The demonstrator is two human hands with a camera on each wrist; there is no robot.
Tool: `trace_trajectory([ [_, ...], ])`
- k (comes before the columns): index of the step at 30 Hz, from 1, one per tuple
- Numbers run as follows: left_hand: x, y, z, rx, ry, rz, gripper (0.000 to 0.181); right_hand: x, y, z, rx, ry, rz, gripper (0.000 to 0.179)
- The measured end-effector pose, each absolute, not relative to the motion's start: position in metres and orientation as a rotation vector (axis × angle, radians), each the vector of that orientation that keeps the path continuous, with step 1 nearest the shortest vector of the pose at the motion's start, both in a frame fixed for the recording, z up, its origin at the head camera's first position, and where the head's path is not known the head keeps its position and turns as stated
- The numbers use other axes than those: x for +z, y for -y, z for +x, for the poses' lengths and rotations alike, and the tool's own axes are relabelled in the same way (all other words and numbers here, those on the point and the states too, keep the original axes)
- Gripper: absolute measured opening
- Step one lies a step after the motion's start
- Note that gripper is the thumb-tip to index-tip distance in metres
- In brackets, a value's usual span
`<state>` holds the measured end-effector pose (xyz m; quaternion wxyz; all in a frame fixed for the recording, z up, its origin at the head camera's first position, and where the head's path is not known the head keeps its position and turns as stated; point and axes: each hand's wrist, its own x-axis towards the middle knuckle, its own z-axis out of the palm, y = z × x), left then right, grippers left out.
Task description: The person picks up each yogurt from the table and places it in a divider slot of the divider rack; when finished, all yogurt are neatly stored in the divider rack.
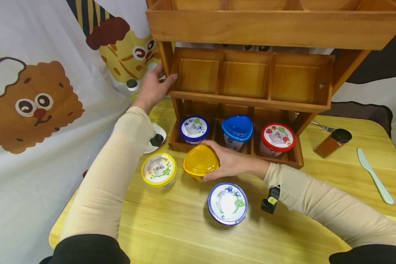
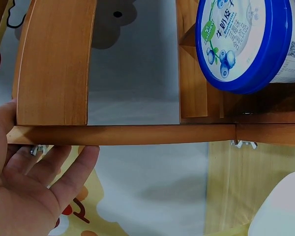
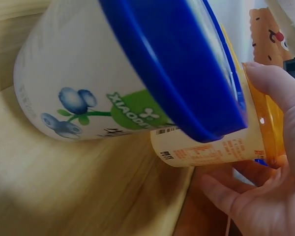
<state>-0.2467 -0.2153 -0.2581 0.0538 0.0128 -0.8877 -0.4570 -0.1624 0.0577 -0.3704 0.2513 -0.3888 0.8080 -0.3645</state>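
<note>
My right hand (image 1: 230,161) grips a cup with a domed orange-yellow lid (image 1: 201,160), thumb on one side and fingers on the other. In the right wrist view this cup's pale printed side (image 3: 211,147) shows behind a blueberry cup (image 3: 83,83). My left hand (image 1: 153,87) holds the left upright of a wooden tiered rack (image 1: 204,96); in the left wrist view the fingers (image 2: 71,177) lie along the post. On the table, a yellow-rimmed cup (image 1: 159,169) stands left of the held cup, and a purple-rimmed blueberry cup (image 1: 227,204) stands nearer me.
In the rack's bottom tier stand a blueberry cup (image 1: 194,129), a blue-lidded cup (image 1: 237,128) and a red-rimmed cup (image 1: 278,138). To the right lie a dark-capped spice jar (image 1: 332,143), a fork (image 1: 322,127) and a pale green knife (image 1: 375,176). A white dish (image 1: 159,132) is at left.
</note>
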Motion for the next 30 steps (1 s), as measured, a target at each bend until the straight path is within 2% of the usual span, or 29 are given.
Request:
trace_trajectory([
  [14,-0.259,0.213,-0.249,-1.372,2.705,0.034,0.057,-0.371,-0.058,-0.159,-1.059,-2.209,-1.028,0.106],
  [30,-0.260,0.216,-0.248,-1.386,2.705,0.043,0.058,-0.326,-0.075,-0.149,-1.195,-2.270,-1.066,0.100],
])
